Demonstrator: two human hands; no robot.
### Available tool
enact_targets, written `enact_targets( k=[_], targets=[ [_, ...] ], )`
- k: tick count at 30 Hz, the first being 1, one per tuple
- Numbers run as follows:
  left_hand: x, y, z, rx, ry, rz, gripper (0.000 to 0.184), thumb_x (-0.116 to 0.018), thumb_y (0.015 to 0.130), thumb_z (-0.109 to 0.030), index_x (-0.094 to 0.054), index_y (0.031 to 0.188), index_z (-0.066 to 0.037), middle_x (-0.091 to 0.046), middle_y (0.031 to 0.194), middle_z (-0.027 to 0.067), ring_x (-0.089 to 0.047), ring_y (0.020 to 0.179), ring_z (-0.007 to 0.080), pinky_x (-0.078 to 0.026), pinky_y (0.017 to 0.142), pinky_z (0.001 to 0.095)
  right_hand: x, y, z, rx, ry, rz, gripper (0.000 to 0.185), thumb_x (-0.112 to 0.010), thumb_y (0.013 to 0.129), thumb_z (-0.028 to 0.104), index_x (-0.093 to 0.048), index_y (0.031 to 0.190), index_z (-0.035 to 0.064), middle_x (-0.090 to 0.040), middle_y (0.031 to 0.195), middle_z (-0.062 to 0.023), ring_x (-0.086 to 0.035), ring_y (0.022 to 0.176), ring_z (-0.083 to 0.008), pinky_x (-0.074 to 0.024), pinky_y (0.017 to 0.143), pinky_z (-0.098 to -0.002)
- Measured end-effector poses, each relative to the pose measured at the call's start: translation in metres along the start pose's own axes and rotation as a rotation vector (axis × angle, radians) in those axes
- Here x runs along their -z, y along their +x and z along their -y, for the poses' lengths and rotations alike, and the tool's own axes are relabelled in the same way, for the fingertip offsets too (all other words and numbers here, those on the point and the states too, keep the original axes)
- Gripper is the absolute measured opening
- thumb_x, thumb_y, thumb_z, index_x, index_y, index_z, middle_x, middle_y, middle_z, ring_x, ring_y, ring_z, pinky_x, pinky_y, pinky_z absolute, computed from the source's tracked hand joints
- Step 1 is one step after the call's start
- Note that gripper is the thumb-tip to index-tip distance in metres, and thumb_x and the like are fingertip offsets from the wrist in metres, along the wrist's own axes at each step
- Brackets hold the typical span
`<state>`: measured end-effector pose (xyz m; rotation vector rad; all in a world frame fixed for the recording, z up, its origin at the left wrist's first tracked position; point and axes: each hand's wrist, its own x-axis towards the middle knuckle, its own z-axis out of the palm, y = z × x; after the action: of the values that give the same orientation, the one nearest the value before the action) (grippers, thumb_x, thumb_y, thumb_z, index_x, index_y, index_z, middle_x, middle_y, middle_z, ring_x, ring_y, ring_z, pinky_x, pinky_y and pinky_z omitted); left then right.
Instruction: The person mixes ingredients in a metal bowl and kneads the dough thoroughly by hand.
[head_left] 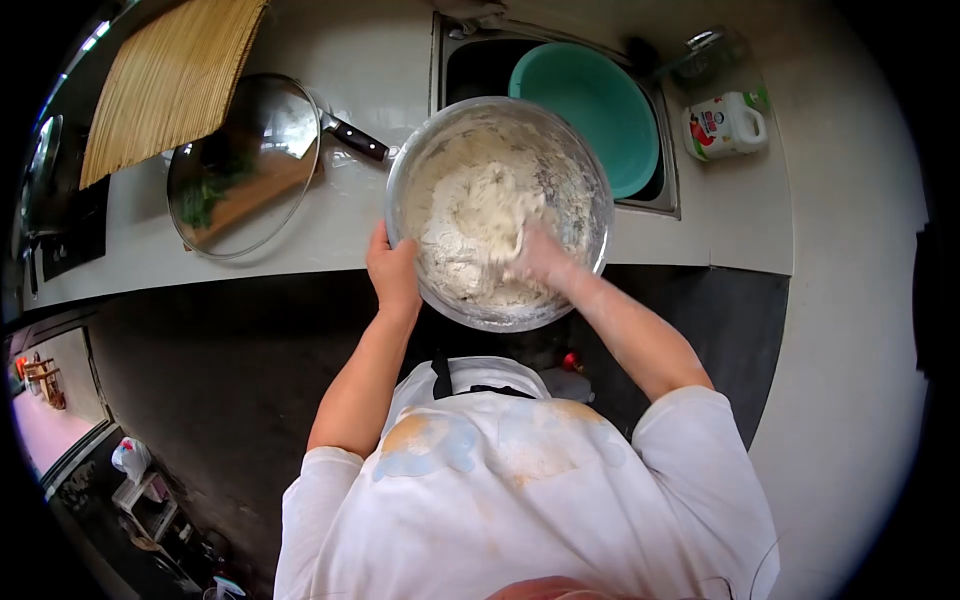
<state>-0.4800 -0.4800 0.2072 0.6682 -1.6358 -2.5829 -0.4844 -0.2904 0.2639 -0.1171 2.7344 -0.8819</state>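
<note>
Dough [465, 222], floury white, is held in a round silver metal bowl [490, 318], clamped at eight o'clock by the left hand [393, 268]. At four, the right hand [543, 254] is blurred; its grip cannot be told.

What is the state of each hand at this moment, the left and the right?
Left hand: holding the metal bowl at its edge.
Right hand: in the floury mixture, blurred; open or closed cannot be told.

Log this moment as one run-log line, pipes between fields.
left hand: holding metal bowl at its edge | right hand: in floury mixture, blurred | teal basin: in sink, partly hidden by metal bowl
</note>
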Motion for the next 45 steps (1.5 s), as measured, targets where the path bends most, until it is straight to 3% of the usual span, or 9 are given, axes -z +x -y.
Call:
enact_targets(
  k=[3,7,13,23,25,32,36,40,45],
  targets=[
    [-0.002,-0.003,-0.001,0.004,0.036,-0.019,0.044,-0.045,0.066,0.003,-0.051,0.110,0.003,-0.056,0.095,0.0073,-0.052,0.086,0.0151,-0.040,0.078,0.0241,-0.029,-0.003,-0.004,-0.012,-0.497,0.394,0.056,-0.069,0.063,0.026,-0.052,0.107,-0.0029,-0.050,0.112,-0.0182,-0.047,0.105,-0.0322,-0.0378,0.093,-0.0395],
    [-0.004,-0.005,-0.008,0.032,0.052,-0.033,0.046,-0.045,0.066,0.002,-0.049,0.113,0.003,-0.056,0.100,0.0077,-0.052,0.089,0.0150,-0.040,0.080,0.0241,-0.050,0.017,-0.032,0.404,-0.605,0.377,0.038,-0.052,0.070,0.009,-0.054,0.107,0.0000,-0.057,0.096,-0.0177,-0.049,0.101,-0.0308,-0.0460,0.078,-0.0385],
    [0.005,-0.005,0.002,0.050,-0.019,0.055,0.045,-0.047,0.068,0.000,-0.048,0.113,0.004,-0.056,0.102,0.0091,-0.052,0.092,0.0164,-0.039,0.083,0.0250,-0.054,0.065,-0.032,0.189,-0.504,0.320,0.018,-0.050,0.072,0.006,-0.063,0.085,0.0005,-0.059,0.090,-0.0177,-0.056,0.087,-0.0281,-0.0476,0.073,-0.0360],
    [0.022,-0.006,-0.016,0.084,0.316,0.079,0.065,-0.056,0.068,-0.003,-0.031,0.128,-0.002,-0.050,0.107,0.0129,-0.051,0.096,0.0200,-0.039,0.084,0.0287,0.000,-0.009,-0.026,0.395,-0.183,0.090,0.049,-0.068,0.066,0.029,-0.052,0.105,0.0037,-0.057,0.097,-0.0217,-0.055,0.090,-0.0354,-0.0436,0.077,-0.0398],
    [0.014,0.016,-0.030,0.033,0.226,0.179,0.058,-0.050,0.066,0.001,-0.039,0.123,0.000,-0.052,0.106,0.0117,-0.052,0.091,0.0177,-0.040,0.082,0.0267,0.015,0.003,-0.023,0.018,0.036,0.181,0.049,-0.065,0.070,0.030,-0.049,0.109,0.0037,-0.057,0.098,-0.0222,-0.055,0.090,-0.0363,-0.0429,0.080,-0.0394],
    [0.010,0.027,-0.025,0.014,0.128,0.206,0.050,-0.043,0.064,0.004,-0.049,0.113,0.002,-0.056,0.099,0.0092,-0.051,0.092,0.0154,-0.039,0.082,0.0246,-0.011,0.117,-0.101,0.073,-0.476,-0.134,0.039,-0.055,0.078,0.030,-0.051,0.111,0.0087,-0.058,0.098,-0.0212,-0.056,0.090,-0.0343,-0.0439,0.083,-0.0376],
    [0.010,0.031,-0.018,-0.008,0.192,0.203,0.052,-0.043,0.064,0.004,-0.047,0.115,0.003,-0.055,0.102,0.0094,-0.051,0.093,0.0160,-0.039,0.083,0.0252,-0.018,0.152,0.002,-0.006,-0.023,0.365,0.033,-0.055,0.075,0.030,-0.060,0.103,0.0121,-0.059,0.100,-0.0177,-0.058,0.091,-0.0268,-0.0460,0.082,-0.0334],
    [0.014,0.032,-0.013,-0.017,0.225,0.152,0.053,-0.043,0.065,0.003,-0.044,0.118,0.003,-0.054,0.104,0.0111,-0.051,0.095,0.0171,-0.038,0.085,0.0259,-0.034,0.115,0.086,0.357,-0.744,0.685,0.039,-0.059,0.064,0.020,-0.061,0.101,0.0084,-0.060,0.098,-0.0131,-0.058,0.087,-0.0235,-0.0478,0.080,-0.0325],
    [0.011,0.031,-0.015,-0.057,0.249,0.161,0.053,-0.043,0.065,0.001,-0.044,0.118,0.003,-0.054,0.104,0.0124,-0.051,0.095,0.0181,-0.038,0.084,0.0262,-0.024,0.151,0.029,0.431,-0.404,0.437,0.028,-0.058,0.069,0.027,-0.063,0.089,0.0080,-0.062,0.082,-0.0112,-0.059,0.078,-0.0230,-0.0476,0.072,-0.0311]
  ],
)
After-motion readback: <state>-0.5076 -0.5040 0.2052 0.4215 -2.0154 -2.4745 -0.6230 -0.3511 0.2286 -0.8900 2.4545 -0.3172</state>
